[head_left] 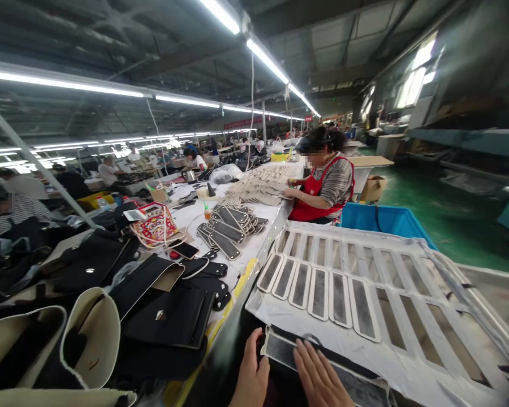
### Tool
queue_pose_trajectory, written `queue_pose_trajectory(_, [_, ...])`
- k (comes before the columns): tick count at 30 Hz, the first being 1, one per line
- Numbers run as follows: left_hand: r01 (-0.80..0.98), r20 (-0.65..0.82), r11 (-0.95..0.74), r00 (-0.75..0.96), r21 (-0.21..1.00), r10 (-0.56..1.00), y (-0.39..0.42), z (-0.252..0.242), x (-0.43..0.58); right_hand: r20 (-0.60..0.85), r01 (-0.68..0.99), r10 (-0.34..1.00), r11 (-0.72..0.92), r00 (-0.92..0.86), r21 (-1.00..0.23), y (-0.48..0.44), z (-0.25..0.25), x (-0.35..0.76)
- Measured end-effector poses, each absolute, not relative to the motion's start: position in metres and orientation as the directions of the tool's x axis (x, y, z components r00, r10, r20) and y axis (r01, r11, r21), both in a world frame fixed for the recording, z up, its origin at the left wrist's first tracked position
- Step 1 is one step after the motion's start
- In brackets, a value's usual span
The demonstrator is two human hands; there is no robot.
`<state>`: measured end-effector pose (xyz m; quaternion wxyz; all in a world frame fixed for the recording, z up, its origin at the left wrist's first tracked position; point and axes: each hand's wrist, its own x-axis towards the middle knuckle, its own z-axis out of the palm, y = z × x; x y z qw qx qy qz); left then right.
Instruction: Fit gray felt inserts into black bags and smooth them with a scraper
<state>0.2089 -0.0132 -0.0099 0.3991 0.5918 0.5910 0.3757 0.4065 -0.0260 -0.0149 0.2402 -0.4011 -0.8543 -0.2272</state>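
A long dark grey panel with a pale edge (280, 349) lies in front of me at the bottom of the head view. My right hand (322, 373) rests flat on it, fingers stretched out side by side. My left hand (252, 370) is at the panel's left end, thumb and fingers apart, with the fingertips close to the corner. Whether they touch it I cannot tell. Beyond my hands, several similar grey panels with pale rims (319, 294) lie in a row on a white slotted sheet (258, 308).
Black bags (169, 316) crowd the table at left. Behind them are a phone (184, 249), a red patterned bag (155, 226) and a pile of dark strips (229, 223). A co-worker in a red apron (316, 189) sits ahead, beside a blue bin (390, 217).
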Motion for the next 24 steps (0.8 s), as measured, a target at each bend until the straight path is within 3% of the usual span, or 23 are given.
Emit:
queue_pose_trajectory(4, [0.599, 0.074, -0.097, 0.064, 0.795, 0.995, -0.036, 0.01, 0.182, 0.566, 0.796, 0.597, 0.574, -0.568, 0.194, -0.042, -0.017, 0.435])
queue_pose_trajectory(6, [0.784, 0.135, -0.134, 0.065, 0.605, 0.989, -0.056, 0.015, 0.15, 0.573, 0.804, 0.609, 0.573, -0.549, 0.161, -0.046, -0.017, 0.438])
queue_pose_trajectory(8, [0.923, 0.216, -0.066, -0.019, 0.379, 0.976, -0.079, 0.01, 0.111, 0.576, 0.817, 0.628, 0.563, -0.524, 0.129, -0.049, -0.015, 0.434])
queue_pose_trajectory(11, [0.993, 0.39, 0.048, -0.085, 0.105, 0.917, -0.104, -0.014, 0.061, 0.592, 0.831, 0.643, 0.55, -0.485, 0.083, -0.054, -0.003, 0.422])
queue_pose_trajectory(13, [0.999, 0.408, 0.051, -0.046, -0.001, 0.912, -0.11, -0.031, 0.045, 0.611, 0.823, 0.633, 0.565, -0.475, 0.054, -0.056, 0.011, 0.413])
queue_pose_trajectory(16, [0.997, 0.379, 0.035, -0.008, -0.062, 0.925, -0.109, -0.045, 0.041, 0.613, 0.782, 0.618, 0.623, -0.492, 0.0, -0.061, 0.034, 0.403])
queue_pose_trajectory(20, [0.995, 0.383, -0.104, 0.092, 0.01, 0.919, -0.105, -0.052, 0.034, 0.516, 0.675, 0.647, 0.719, -0.561, -0.168, -0.067, 0.048, 0.393])
queue_pose_trajectory(22, [0.968, 0.401, -0.246, 0.203, 0.057, 0.893, -0.105, -0.052, 0.028, 0.429, 0.604, 0.685, 0.726, -0.589, -0.33, -0.07, 0.048, 0.389])
queue_pose_trajectory(24, [0.925, 0.414, -0.371, 0.306, 0.084, 0.857, -0.107, -0.043, 0.029, 0.281, 0.551, 0.758, 0.63, -0.588, -0.547, -0.072, 0.045, 0.383])
